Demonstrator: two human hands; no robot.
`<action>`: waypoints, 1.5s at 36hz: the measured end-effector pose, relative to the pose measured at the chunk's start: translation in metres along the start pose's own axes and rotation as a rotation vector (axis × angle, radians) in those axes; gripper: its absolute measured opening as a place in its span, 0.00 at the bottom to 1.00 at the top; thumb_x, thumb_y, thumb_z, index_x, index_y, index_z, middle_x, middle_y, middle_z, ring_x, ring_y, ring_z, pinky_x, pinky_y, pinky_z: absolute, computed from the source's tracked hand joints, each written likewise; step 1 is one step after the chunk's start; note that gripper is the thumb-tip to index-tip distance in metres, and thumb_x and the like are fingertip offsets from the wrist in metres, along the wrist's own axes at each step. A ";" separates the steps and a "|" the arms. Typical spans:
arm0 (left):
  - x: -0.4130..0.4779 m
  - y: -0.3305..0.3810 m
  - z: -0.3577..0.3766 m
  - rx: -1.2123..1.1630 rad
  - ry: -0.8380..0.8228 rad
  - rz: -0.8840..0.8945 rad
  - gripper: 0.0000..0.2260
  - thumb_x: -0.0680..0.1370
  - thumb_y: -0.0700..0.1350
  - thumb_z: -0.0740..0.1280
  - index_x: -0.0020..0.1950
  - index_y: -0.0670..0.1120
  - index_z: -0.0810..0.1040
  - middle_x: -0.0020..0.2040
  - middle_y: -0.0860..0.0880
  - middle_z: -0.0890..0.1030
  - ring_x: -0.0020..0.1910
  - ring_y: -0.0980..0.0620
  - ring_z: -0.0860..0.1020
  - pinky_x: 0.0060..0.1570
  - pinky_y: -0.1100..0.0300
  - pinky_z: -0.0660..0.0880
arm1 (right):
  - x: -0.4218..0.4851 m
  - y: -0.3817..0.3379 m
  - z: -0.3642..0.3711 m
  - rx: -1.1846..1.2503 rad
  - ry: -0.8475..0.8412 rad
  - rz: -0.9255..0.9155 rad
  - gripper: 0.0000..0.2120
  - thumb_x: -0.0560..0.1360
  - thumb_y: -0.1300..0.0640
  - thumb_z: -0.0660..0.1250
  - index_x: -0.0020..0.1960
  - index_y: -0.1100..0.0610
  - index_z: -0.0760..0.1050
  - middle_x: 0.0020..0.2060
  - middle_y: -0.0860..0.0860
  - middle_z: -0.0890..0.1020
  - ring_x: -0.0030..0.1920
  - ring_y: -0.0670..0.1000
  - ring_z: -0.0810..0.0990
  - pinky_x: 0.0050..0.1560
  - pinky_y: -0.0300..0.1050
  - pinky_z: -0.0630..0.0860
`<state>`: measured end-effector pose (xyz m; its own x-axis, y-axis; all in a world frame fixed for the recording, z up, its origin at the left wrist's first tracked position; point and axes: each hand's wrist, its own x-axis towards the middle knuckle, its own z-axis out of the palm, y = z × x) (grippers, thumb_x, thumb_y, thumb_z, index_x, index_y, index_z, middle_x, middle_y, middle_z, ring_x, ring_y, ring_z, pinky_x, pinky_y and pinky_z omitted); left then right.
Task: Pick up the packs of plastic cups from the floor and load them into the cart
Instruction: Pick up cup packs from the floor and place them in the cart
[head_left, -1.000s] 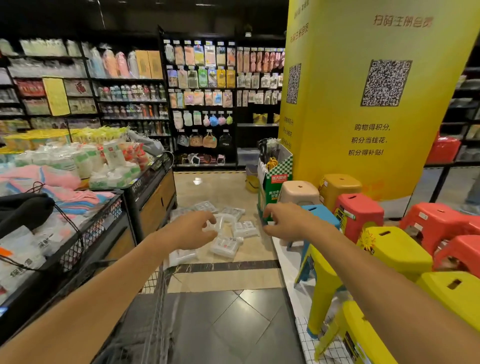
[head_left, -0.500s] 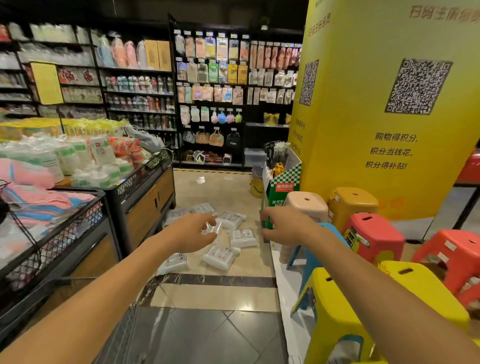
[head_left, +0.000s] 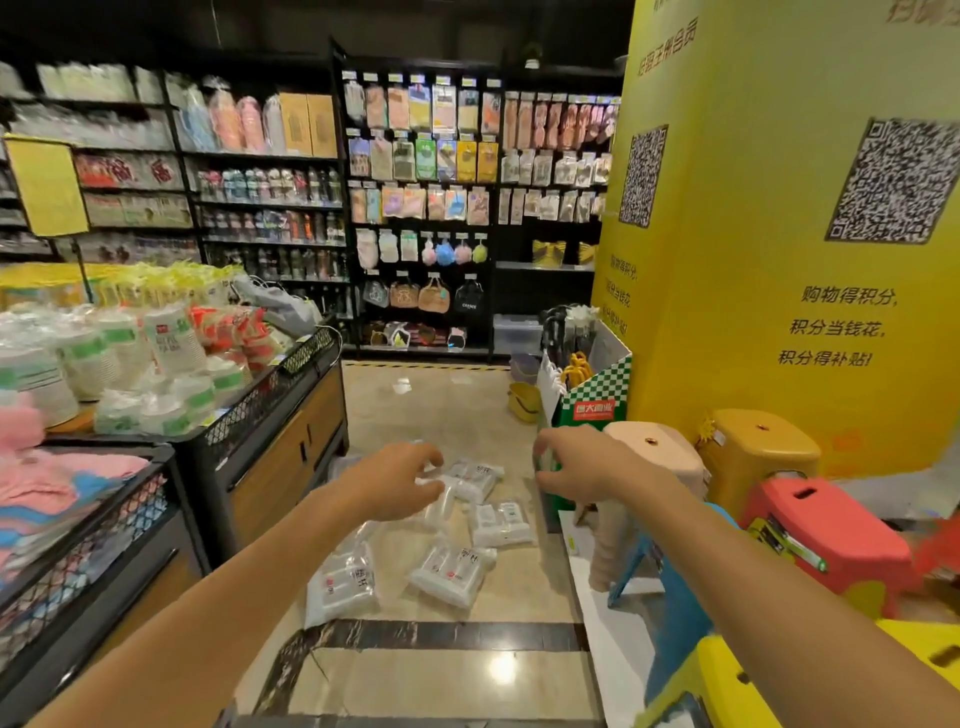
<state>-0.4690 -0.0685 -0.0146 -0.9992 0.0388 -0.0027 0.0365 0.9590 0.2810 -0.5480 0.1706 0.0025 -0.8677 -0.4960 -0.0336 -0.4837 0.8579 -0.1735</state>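
Note:
Several clear packs of plastic cups lie scattered on the beige floor tiles ahead of me: one near pack (head_left: 451, 570), another to its left (head_left: 343, 582), one at the right (head_left: 501, 524) and one farther back (head_left: 475, 478). My left hand (head_left: 395, 486) is stretched out above the packs, fingers spread, holding nothing. My right hand (head_left: 579, 470) reaches forward beside it, fingers curled and apart, also empty. The cart does not show clearly; only a dark edge (head_left: 363, 721) appears at the bottom of the view.
A black mesh display bin (head_left: 270, 400) with stacked cup packs stands at the left. Coloured plastic stools (head_left: 826, 540) crowd the right, beside a yellow pillar (head_left: 779, 260) and a green checked box (head_left: 592, 400). Shelves line the back wall.
The view has moved forward toward the packs on the floor. The cart's wire basket has dropped out of sight at the bottom left. Both hands stay extended and empty.

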 end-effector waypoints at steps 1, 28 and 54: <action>0.013 -0.008 -0.003 -0.003 0.004 0.002 0.20 0.80 0.55 0.62 0.70 0.50 0.71 0.66 0.50 0.76 0.59 0.52 0.76 0.53 0.60 0.72 | 0.016 0.000 -0.002 -0.004 -0.004 0.004 0.21 0.76 0.44 0.66 0.67 0.47 0.71 0.59 0.49 0.79 0.52 0.50 0.78 0.52 0.49 0.80; 0.380 -0.112 -0.024 -0.015 -0.018 -0.003 0.19 0.80 0.54 0.63 0.69 0.51 0.71 0.63 0.48 0.77 0.57 0.50 0.77 0.54 0.57 0.76 | 0.376 0.102 -0.020 0.011 -0.010 -0.008 0.23 0.76 0.46 0.65 0.70 0.51 0.70 0.63 0.52 0.77 0.59 0.54 0.77 0.58 0.50 0.77; 0.664 -0.269 0.072 -0.177 -0.254 -0.053 0.18 0.79 0.51 0.64 0.68 0.49 0.73 0.62 0.48 0.78 0.54 0.52 0.75 0.51 0.60 0.69 | 0.672 0.164 0.107 0.167 -0.174 0.190 0.21 0.76 0.47 0.64 0.67 0.50 0.71 0.60 0.53 0.78 0.57 0.56 0.78 0.57 0.54 0.77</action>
<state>-1.1416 -0.2808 -0.1609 -0.9636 0.0805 -0.2551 -0.0406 0.8986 0.4369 -1.1984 -0.0364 -0.1541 -0.9009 -0.3570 -0.2467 -0.2768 0.9106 -0.3070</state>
